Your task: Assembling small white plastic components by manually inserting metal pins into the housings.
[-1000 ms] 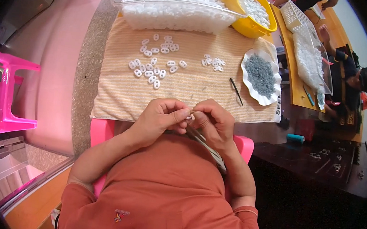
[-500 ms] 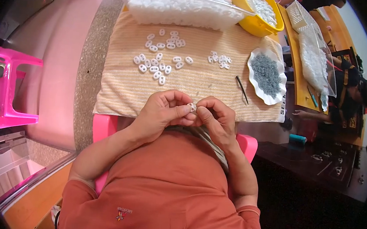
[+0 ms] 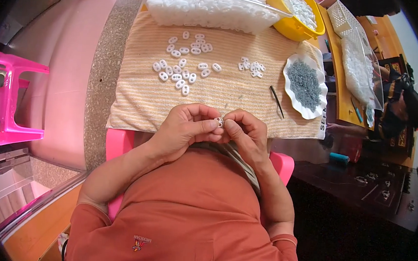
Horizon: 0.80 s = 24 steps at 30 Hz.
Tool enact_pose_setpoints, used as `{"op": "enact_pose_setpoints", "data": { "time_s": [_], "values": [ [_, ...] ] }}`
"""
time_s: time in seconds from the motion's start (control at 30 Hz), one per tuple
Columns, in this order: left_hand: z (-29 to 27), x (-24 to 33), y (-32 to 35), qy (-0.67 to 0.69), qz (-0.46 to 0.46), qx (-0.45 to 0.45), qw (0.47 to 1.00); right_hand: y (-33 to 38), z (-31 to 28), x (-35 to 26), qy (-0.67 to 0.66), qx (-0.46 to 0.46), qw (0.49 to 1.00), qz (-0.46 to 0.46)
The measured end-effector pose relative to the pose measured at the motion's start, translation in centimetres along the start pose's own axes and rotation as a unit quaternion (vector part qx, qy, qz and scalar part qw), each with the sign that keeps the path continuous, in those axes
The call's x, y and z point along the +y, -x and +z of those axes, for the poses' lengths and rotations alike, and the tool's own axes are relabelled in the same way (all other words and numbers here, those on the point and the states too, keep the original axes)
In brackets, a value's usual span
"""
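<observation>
Close to my body, at the near edge of the towel, my left hand point(image 3: 189, 126) pinches a small white plastic piece point(image 3: 220, 122) between thumb and fingers. My right hand point(image 3: 246, 133) meets it from the other side, thumb and forefinger closed on the same piece. Part of the piece is covered by fingertips. Beyond my hands, several white oval pieces with two holes point(image 3: 177, 69) lie loose on the towel. Farther right is a little cluster of smaller white pieces point(image 3: 252, 68). A black thin tool, perhaps tweezers point(image 3: 277, 102), rests near a white wavy-rimmed plate point(image 3: 289, 90) of small grey parts point(image 3: 305, 84).
A striped towel point(image 3: 143, 96) covers the table. At the back stand a clear bin point(image 3: 212, 20) full of white pieces and a yellow basin point(image 3: 293, 31). To the left is a pink stool point(image 3: 7, 102). Another person point(image 3: 402, 106) sits at the right by a wooden table.
Both my hands stay almost in place, still holding the white piece, which looks slightly turned. The person at the right has shifted a little. The whole view has moved slightly.
</observation>
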<state>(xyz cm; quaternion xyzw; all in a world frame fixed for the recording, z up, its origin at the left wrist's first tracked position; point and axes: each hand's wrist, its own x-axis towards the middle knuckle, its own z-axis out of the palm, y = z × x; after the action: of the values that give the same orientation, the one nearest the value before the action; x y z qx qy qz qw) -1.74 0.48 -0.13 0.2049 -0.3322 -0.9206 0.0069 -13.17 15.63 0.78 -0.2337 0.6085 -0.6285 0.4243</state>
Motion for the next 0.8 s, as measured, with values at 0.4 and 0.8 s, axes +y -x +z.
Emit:
{"op": "enact_pose_setpoints", "data": {
  "time_s": [0.4, 0.8],
  "values": [
    [-0.20, -0.07, -0.01, 0.006, -0.006, -0.005, 1.000, -0.21, -0.41, 0.21, -0.021, -0.025, 0.999, -0.007],
    [0.16, 0.21, 0.11, 0.001, -0.012, -0.020, 1.000, -0.25, -0.76, 0.51, -0.033, -0.042, 0.999, -0.002]
  ]
}}
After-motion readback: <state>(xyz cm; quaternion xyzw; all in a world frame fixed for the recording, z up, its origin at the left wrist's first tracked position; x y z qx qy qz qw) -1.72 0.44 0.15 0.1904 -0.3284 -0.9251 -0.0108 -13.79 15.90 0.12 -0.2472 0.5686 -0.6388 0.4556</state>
